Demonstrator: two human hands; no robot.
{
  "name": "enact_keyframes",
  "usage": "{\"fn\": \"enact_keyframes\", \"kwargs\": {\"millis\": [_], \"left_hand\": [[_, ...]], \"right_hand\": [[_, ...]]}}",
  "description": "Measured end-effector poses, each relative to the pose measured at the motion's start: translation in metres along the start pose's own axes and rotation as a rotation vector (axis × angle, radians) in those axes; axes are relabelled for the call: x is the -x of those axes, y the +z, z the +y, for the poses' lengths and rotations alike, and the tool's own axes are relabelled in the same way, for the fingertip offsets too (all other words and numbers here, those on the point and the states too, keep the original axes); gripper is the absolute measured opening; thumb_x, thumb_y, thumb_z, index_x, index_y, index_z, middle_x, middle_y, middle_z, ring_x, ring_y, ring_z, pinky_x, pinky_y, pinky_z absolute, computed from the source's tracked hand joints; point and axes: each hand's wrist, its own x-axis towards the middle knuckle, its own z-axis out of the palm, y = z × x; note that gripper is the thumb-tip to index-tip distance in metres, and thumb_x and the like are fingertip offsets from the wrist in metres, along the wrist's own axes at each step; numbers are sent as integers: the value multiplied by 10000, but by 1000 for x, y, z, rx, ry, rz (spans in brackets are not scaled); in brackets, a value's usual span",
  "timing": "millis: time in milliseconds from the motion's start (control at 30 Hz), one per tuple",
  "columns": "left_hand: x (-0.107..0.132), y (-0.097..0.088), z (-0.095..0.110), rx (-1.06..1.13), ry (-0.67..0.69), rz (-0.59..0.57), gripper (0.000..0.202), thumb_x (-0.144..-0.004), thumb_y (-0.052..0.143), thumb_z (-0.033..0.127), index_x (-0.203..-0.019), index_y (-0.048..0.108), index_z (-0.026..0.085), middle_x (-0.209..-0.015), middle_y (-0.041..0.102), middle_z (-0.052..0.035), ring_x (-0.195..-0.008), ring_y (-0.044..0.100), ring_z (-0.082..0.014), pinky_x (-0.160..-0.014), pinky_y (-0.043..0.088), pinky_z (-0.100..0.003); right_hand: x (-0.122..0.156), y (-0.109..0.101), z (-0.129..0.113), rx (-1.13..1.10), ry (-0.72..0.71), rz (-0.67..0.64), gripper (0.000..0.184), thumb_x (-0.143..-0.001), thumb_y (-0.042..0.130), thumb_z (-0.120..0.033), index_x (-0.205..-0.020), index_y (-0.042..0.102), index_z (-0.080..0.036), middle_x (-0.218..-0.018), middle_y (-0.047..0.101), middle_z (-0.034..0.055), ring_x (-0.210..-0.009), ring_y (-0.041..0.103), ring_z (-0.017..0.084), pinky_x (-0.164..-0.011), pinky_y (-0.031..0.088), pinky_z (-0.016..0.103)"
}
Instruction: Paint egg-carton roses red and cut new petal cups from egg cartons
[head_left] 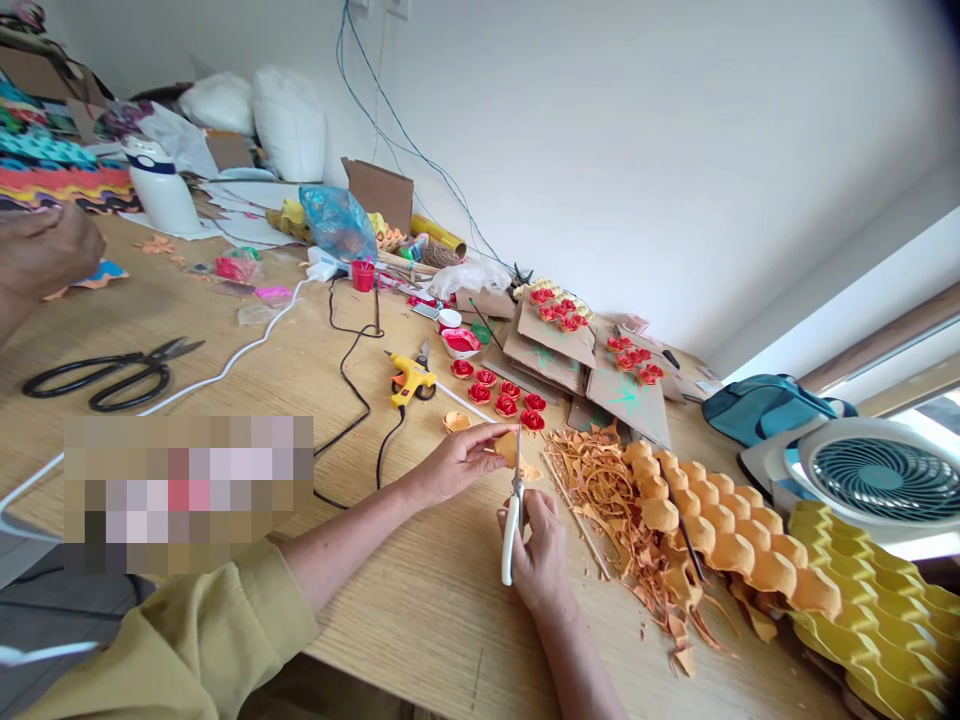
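My left hand (459,462) pinches a small orange egg-carton piece (508,447) above the wooden table (420,600). My right hand (536,560) grips white-handled scissors (513,520), whose blades point up at the piece. Just beyond lie several small red paper roses (504,392) and one orange cut cup (454,422). A heap of orange carton scraps (600,480) lies to the right of my hands.
Orange egg trays (735,540) and yellow ones (885,610) are stacked at right, beside a fan (877,478). A yellow glue gun (409,378) with a black cord, black scissors (105,372), cardboard pieces holding roses (559,325), and another person's hand (41,255) at far left.
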Motion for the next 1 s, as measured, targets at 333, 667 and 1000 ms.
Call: {"fn": "enact_keyframes", "kwargs": {"millis": [333, 667, 1000], "left_hand": [[-1, 0, 3, 62, 14, 3, 490, -871, 803, 356, -1329, 697, 218, -1386, 664, -120, -1216, 642, -247, -1042, 513, -347], [-1, -6, 7, 432, -133, 119, 460, -845, 830, 380, -1264, 704, 237, -1325, 700, -106, -1089, 713, -234, -840, 562, -286], [-2, -6, 10, 710, -314, 34, 418, -908, 769, 340, -1299, 692, 215, -1129, 768, -96, -855, 767, -187, -659, 557, -217]], "right_hand": [[2, 3, 3, -10, 2, 17, 296, -988, 554, -319, -735, 420, -246, -664, 503, -37, -646, 480, 155, -621, 371, 273], [0, 4, 1, -6, -21, 87, 284, -988, 542, -285, -718, 468, -242, -642, 527, -34, -610, 481, 147, -596, 384, 258], [-1, 0, 3, -18, 24, 113, 255, -965, 580, -296, -726, 511, -237, -669, 566, -26, -661, 526, 160, -660, 420, 280]]}}
